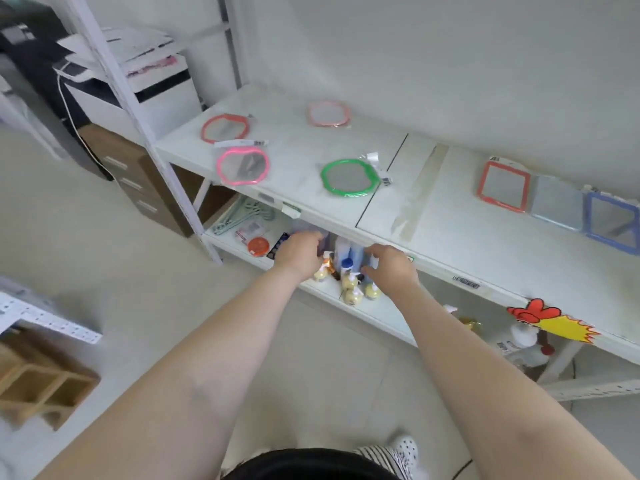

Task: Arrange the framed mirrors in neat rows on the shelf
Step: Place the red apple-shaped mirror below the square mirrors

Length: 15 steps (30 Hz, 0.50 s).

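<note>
Several framed mirrors lie flat on the white upper shelf (450, 237). At the left are a red round one (225, 128), a pale pink one (329, 114), a bright pink one (242, 166) and a green one (348, 178), loosely spread. At the right a red rectangular mirror (504, 187), a grey-blue one (557, 202) and a blue one (613, 221) lie side by side. My left hand (299, 252) and my right hand (391, 263) hover just in front of the shelf's front edge, below the green mirror. Their fingers are loosely curled, with nothing visibly held.
Small bottles (349, 282), hangers (242, 213) and an orange lid (258, 245) sit on the lower shelf under my hands. A strip of tape (419, 192) crosses the upper shelf. A paper chicken cutout (550, 318) hangs at the right edge. A white upright post (149, 133) stands at the left.
</note>
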Each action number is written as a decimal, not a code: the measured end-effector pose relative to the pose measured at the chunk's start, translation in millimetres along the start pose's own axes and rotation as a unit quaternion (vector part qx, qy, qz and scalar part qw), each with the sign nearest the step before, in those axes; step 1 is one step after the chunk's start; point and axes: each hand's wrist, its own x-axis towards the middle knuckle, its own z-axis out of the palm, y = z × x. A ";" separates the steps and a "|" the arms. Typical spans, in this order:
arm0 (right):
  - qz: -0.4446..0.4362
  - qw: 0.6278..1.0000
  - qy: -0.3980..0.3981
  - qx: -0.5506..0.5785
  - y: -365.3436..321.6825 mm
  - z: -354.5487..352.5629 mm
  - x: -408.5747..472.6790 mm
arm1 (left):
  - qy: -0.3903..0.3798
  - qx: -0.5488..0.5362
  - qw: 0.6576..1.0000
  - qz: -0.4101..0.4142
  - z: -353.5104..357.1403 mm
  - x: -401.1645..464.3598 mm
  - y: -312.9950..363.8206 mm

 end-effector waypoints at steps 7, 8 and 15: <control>-0.017 1.000 -0.009 0.017 -101.3 45.6 -6.8 | 0.008 0.012 1.000 -0.018 -40.3 -27.5 -106.8; -0.025 0.999 -0.012 0.016 -113.1 50.3 -6.3 | 0.007 0.007 1.000 -0.024 -44.8 -27.9 -116.5; -0.026 0.999 -0.044 -0.013 -158.7 61.6 31.8 | 0.005 -0.017 0.999 -0.033 -54.8 3.0 -145.7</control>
